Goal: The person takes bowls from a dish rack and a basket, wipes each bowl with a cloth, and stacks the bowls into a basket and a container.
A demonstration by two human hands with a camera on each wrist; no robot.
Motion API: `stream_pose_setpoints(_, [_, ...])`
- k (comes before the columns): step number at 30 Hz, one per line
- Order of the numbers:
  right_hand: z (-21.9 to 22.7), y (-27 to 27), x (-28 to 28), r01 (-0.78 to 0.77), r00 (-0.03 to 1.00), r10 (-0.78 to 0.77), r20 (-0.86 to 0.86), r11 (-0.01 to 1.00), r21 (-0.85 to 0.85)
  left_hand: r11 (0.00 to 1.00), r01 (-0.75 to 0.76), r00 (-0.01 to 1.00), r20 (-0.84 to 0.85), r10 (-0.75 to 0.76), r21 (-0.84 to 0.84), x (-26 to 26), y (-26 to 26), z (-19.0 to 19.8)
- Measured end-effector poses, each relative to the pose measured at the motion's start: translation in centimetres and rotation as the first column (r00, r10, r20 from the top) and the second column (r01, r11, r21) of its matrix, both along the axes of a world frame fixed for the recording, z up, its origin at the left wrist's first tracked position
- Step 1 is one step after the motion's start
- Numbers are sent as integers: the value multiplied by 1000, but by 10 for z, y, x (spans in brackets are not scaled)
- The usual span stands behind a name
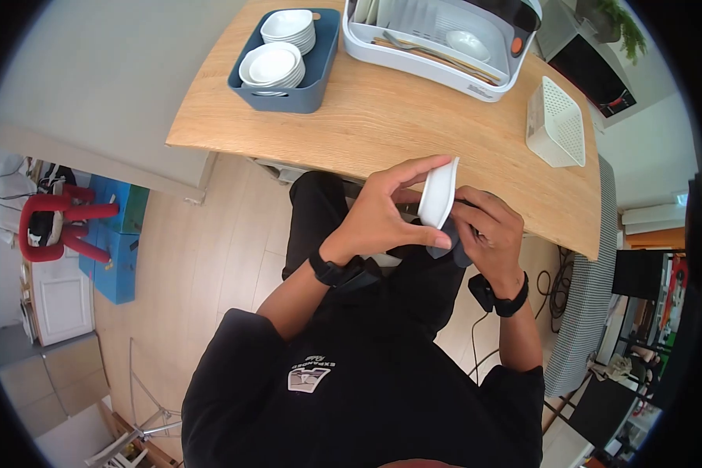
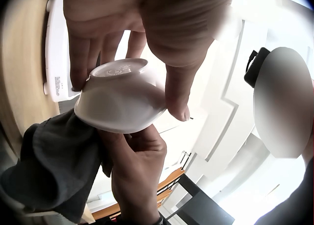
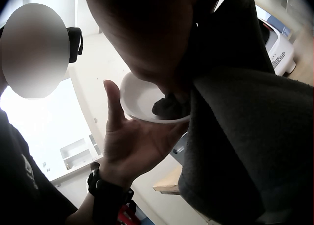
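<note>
My left hand (image 1: 376,212) grips a small white bowl (image 1: 437,195) by its sides, thumb on one side and fingers on the other. The bowl is tipped on edge above my lap, close to the table's front edge. In the left wrist view its underside (image 2: 119,100) faces the camera. My right hand (image 1: 493,234) holds a dark grey cloth (image 3: 245,136) at the bowl's mouth. A bunched bit of the cloth sits inside the bowl in the right wrist view, and the remainder hangs down beside the hand.
On the wooden table (image 1: 390,117), a blue-grey basin (image 1: 312,97) holds stacked white bowls (image 1: 277,66) at the left. A white dish rack (image 1: 476,87) with plates and chopsticks stands at the back. To the right sit a white perforated basket (image 1: 555,129) and a microwave (image 1: 589,62).
</note>
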State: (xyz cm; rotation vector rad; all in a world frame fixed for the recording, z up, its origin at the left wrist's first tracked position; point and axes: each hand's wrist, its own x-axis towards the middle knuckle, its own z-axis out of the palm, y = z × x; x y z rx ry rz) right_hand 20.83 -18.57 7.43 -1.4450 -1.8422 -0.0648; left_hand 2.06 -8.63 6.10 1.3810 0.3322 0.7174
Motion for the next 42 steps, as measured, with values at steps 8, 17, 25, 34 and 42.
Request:
stream_pose_setpoints(8, [2, -5, -2, -146, 935, 82, -346, 976, -162, 997, -18, 1000, -23, 17, -75, 6, -2, -10])
stream_pose_setpoints(17, [7, 0, 5, 25, 986, -14, -166, 998, 62, 995, 80, 996, -26, -82, -51, 3, -7, -12])
stream_pose_setpoints(25, [-1, -5, 8, 89, 986, -90, -143, 996, -12, 980, 56, 994, 105, -36, -189, -4, 0, -22])
stream_pose_setpoints(34, [-3, -6, 10, 80, 976, -86, -200, 996, -34, 941, 14, 971, 228, 68, -338, -11, 8, -34])
stream_pose_setpoints(42, [-5, -5, 11, 96, 978, -96, -183, 995, -10, 924, -50, 990, 105, 97, -380, -9, 2, -32])
